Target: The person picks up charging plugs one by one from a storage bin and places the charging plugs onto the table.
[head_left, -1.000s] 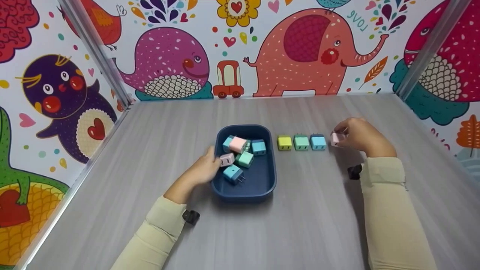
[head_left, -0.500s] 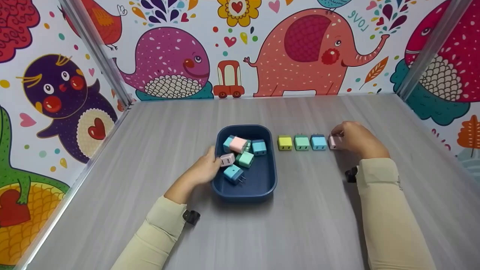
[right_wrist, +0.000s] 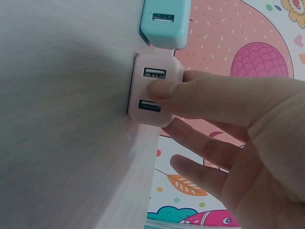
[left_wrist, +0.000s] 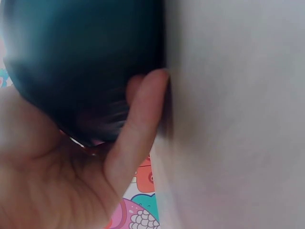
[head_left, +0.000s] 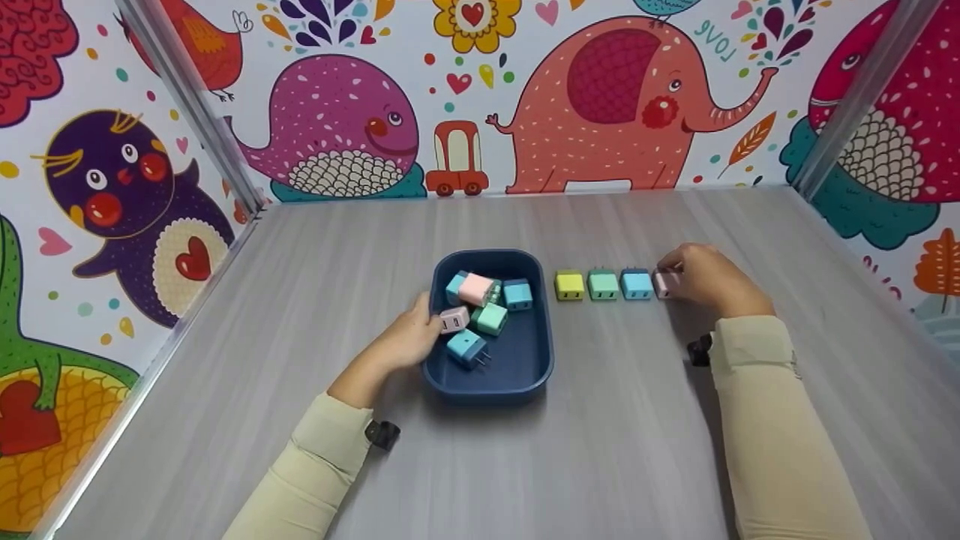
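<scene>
My right hand (head_left: 716, 277) pinches a pink USB charger (right_wrist: 155, 90) with two ports, thumb on its port face, at the right end of a row on the table. To its left in the head view stand a blue charger (head_left: 637, 285), a green charger (head_left: 603, 286) and a yellow charger (head_left: 569, 286). My left hand (head_left: 409, 330) grips the left wall of a dark blue bin (head_left: 525, 367), thumb over the rim. Inside lie several chargers, among them a pink one (head_left: 476, 289), a green one (head_left: 491, 319) and a blue one (head_left: 467, 349) with its prongs showing.
The grey wood-grain table (head_left: 600, 450) is bounded by printed cartoon panels (head_left: 337, 120) at the back and sides. Metal posts (head_left: 862, 97) stand at the back corners.
My right hand has moved left with the pink charger, bringing it close beside the blue one in the row. The left hand and the bin have stayed put.
</scene>
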`<action>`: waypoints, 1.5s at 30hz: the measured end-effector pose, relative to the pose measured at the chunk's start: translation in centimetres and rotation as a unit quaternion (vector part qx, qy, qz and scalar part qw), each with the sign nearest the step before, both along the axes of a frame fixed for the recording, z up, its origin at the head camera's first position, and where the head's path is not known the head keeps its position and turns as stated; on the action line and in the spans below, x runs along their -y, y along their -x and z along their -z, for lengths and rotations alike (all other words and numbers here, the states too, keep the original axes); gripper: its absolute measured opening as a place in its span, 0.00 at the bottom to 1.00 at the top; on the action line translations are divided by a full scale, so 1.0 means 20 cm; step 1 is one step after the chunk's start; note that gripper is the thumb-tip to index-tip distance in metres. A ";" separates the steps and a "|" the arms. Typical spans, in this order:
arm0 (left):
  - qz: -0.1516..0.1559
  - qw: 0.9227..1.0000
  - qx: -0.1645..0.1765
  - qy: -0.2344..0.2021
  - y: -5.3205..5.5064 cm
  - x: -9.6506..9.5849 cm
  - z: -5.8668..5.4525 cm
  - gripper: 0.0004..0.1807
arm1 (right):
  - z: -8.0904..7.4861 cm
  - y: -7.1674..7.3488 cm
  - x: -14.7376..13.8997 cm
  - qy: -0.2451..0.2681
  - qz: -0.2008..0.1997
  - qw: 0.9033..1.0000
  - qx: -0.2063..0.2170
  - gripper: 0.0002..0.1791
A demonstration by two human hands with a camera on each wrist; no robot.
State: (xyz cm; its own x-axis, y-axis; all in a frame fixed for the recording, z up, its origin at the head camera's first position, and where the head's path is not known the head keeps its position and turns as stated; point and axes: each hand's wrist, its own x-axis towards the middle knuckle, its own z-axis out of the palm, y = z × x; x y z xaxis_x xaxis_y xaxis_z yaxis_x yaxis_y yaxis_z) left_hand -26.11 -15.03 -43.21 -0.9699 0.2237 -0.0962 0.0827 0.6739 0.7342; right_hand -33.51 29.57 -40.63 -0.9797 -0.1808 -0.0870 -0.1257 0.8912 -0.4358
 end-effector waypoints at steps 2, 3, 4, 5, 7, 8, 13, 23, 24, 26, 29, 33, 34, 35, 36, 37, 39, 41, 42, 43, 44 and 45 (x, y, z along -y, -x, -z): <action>0.000 1.000 0.001 0.001 0.00 0.00 0.00 0.27 | 0.00 0.00 0.00 0.000 0.001 1.000 -0.001 0.23; 0.000 1.000 0.001 0.001 0.00 0.00 0.00 0.27 | 0.00 0.00 0.00 0.000 0.001 1.000 -0.002 0.23; 0.000 1.000 0.001 0.001 0.00 0.00 0.00 0.27 | 0.00 0.00 0.00 0.000 0.000 1.000 -0.002 0.23; 0.000 1.000 0.001 0.001 0.00 0.00 0.00 0.27 | 0.00 0.00 0.00 -0.001 0.001 1.000 -0.002 0.23; 0.000 1.000 0.001 0.001 0.00 0.00 0.00 0.27 | 0.00 0.00 0.00 0.001 0.001 1.000 0.000 0.23; 0.001 1.000 0.001 0.001 0.00 0.00 0.00 0.27 | 0.00 0.00 0.00 0.002 0.001 1.000 0.001 0.23; 0.003 1.000 -0.003 0.004 0.00 0.01 0.00 0.26 | -0.01 -0.01 -0.01 0.018 0.002 1.000 0.006 0.23; 0.002 1.000 -0.009 -0.002 0.00 0.01 0.00 0.27 | 0.00 -0.01 0.00 0.020 0.011 1.000 0.008 0.23; 0.002 1.000 -0.010 -0.002 0.00 0.01 0.00 0.27 | 0.00 -0.01 0.00 0.021 0.011 1.000 0.009 0.23; 0.001 1.000 -0.011 -0.002 0.00 0.01 0.00 0.26 | 0.00 -0.01 0.00 0.022 0.011 1.000 0.011 0.23; 0.002 1.000 -0.013 -0.002 0.00 0.01 0.00 0.26 | -0.01 -0.01 0.00 0.021 0.012 1.000 0.017 0.24; 0.003 1.000 -0.011 -0.001 -0.01 0.01 0.00 0.28 | -0.01 -0.01 0.00 0.021 0.013 0.999 0.022 0.24; 0.003 1.000 -0.009 -0.001 -0.01 0.01 0.00 0.28 | -0.01 -0.01 -0.01 0.021 0.013 0.999 0.022 0.24; 0.003 1.000 -0.008 -0.001 -0.01 0.01 0.00 0.28 | -0.01 -0.01 -0.01 0.022 0.013 0.999 0.022 0.23; 0.002 1.000 -0.008 -0.001 -0.01 0.01 0.00 0.28 | 0.00 -0.01 -0.01 0.022 0.013 0.999 0.022 0.23; 0.002 1.000 -0.007 0.000 -0.01 0.01 0.00 0.28 | -0.01 -0.01 0.00 0.023 0.014 0.999 0.022 0.23; 0.000 1.000 -0.008 0.001 0.00 0.01 0.00 0.27 | 0.00 -0.01 -0.01 0.022 0.014 0.999 0.021 0.23; 0.000 1.000 -0.009 0.004 0.00 0.00 0.00 0.25 | -0.01 -0.01 -0.01 0.019 0.011 1.000 0.016 0.23; 0.000 1.000 -0.009 0.005 0.00 0.00 0.00 0.25 | -0.01 -0.01 -0.01 0.018 0.009 1.000 0.014 0.23; -0.001 1.000 -0.009 0.007 0.00 0.00 0.00 0.24 | -0.01 -0.01 -0.01 0.017 0.008 1.000 0.011 0.23; -0.001 1.000 -0.008 0.008 0.00 0.00 0.00 0.23 | -0.01 -0.01 -0.01 0.015 0.006 1.000 0.009 0.22; -0.001 1.000 -0.007 0.009 0.00 0.00 0.00 0.23 | -0.01 -0.01 -0.01 0.014 0.005 1.000 0.008 0.22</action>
